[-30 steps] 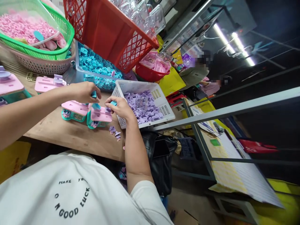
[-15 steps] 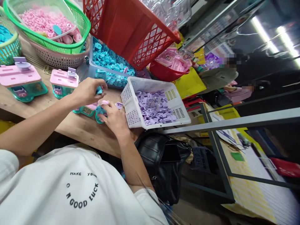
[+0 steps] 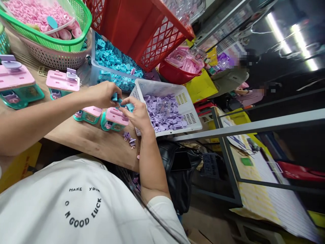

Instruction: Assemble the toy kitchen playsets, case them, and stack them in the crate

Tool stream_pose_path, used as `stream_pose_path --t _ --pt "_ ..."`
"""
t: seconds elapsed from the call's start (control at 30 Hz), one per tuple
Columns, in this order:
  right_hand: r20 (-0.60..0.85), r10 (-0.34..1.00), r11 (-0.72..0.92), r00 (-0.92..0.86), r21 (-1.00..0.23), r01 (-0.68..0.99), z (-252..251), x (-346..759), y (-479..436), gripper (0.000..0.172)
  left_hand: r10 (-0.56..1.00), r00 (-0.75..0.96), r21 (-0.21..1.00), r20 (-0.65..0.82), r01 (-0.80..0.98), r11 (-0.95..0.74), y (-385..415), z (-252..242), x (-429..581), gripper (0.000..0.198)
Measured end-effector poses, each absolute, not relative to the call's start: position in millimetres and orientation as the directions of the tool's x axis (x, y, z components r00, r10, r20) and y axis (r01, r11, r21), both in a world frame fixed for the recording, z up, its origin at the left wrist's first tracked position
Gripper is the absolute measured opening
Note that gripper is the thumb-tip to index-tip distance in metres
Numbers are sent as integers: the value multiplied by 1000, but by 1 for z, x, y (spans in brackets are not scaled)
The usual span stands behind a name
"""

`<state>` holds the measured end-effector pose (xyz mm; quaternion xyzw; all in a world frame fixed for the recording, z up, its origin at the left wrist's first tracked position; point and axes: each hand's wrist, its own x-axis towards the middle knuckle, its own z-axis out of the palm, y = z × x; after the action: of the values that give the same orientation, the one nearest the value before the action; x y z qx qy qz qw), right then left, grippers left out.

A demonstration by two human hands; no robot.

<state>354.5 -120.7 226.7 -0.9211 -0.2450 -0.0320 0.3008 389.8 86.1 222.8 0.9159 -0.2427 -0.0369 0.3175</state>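
Note:
My left hand (image 3: 108,95) is closed on small blue pieces (image 3: 116,98) above the wooden table. Touching them from the right, my right hand (image 3: 137,112) pinches blue plastic as well, with a blue part (image 3: 130,107) showing between its fingers. Just below the hands stands a pink-topped teal toy (image 3: 115,117), beside a similar toy (image 3: 88,114) on its left. Two more pink-topped toys with purple parts on top stand further left, one small (image 3: 62,81) and one larger (image 3: 16,79). Loose purple pieces (image 3: 130,139) lie near the table's front edge.
A white basket of purple pieces (image 3: 194,123) adjoins my right hand. Behind are a clear bin of blue pieces (image 3: 111,73), a large red crate (image 3: 122,30) and a green basket (image 3: 87,20). A black bag (image 3: 165,152) hangs by the table (image 3: 101,144). Two people are at the back right.
My right hand has lifted off the pink-topped toy and moved up and right to meet my left hand. Both now hold blue pieces together. The toy and loose purple pieces are uncovered. The view has shifted slightly.

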Motion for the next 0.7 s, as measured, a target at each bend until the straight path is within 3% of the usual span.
stream_pose_path --t 0.13,0.3,0.5,0.7 --pt "135 465 -719 875 -519 462 222 372 -128 11 -482 875 463 -47 -408 -786 72 226 401 35" --pt "103 500 -751 860 -442 490 221 384 -130 41 -482 873 398 -76 -417 -818 68 220 415 37" --pt "111 539 -774 835 -328 542 223 393 -129 27 -468 868 311 -163 -405 -860 66 232 420 39" --pt "91 503 -820 860 -266 507 228 382 -123 29 -492 847 274 -201 -433 -858 66 248 405 36"
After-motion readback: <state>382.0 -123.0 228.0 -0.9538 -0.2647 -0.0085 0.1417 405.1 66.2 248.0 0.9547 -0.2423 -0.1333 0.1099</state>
